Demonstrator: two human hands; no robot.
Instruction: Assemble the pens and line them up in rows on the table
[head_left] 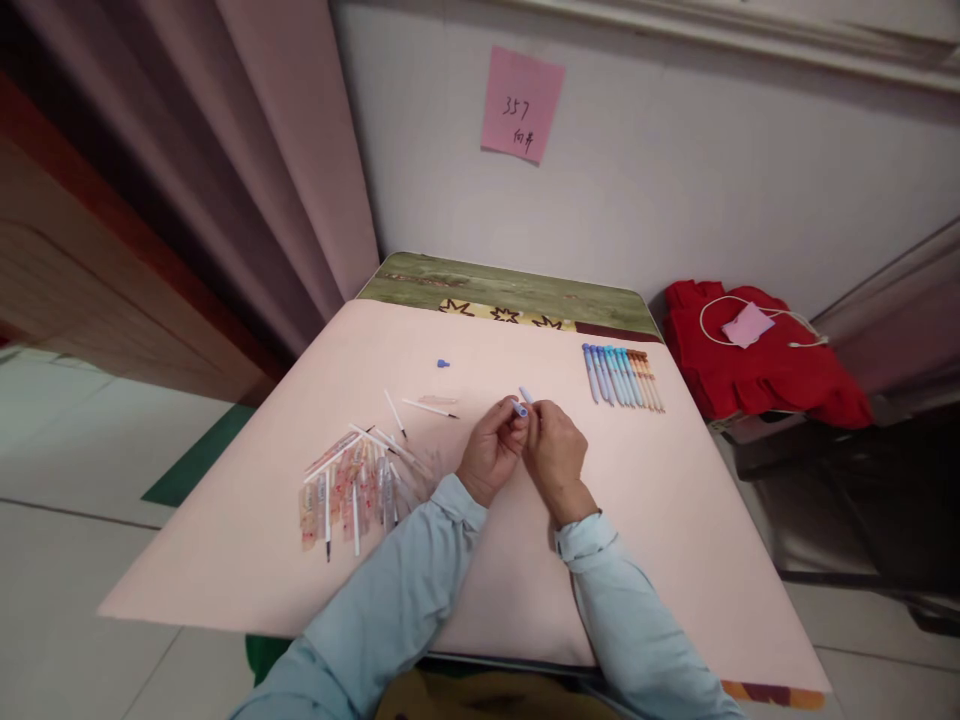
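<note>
Your pale-blue sleeves (405,575) are nearest, over the pink-covered worktop (690,560), on your side of the pen row (622,378). Well L of that row & closer to you: heap of clear printed tubes (309,515) w/ white refills (328,510) on & among them. Just L of the row & a bit nearer you, your L hand (489,450) has its grip closed, thumb & fingertips on a blue-rimmed tube (519,408); your R hand (556,455), right beside it, is also pinched, on a pale piece (526,395). Can't tell if the two parts are joined. Both prob. light, stiff, smooth plastic, so may slip or roll; thin walls might crack if squeezed hard. Best hold: mid-length, fingertips only. Well L of row, approx. level w/ it: small blue bit (442,364). Beyond row: green strip (420,275), then pink note (521,105) on wall (637,180).
</note>
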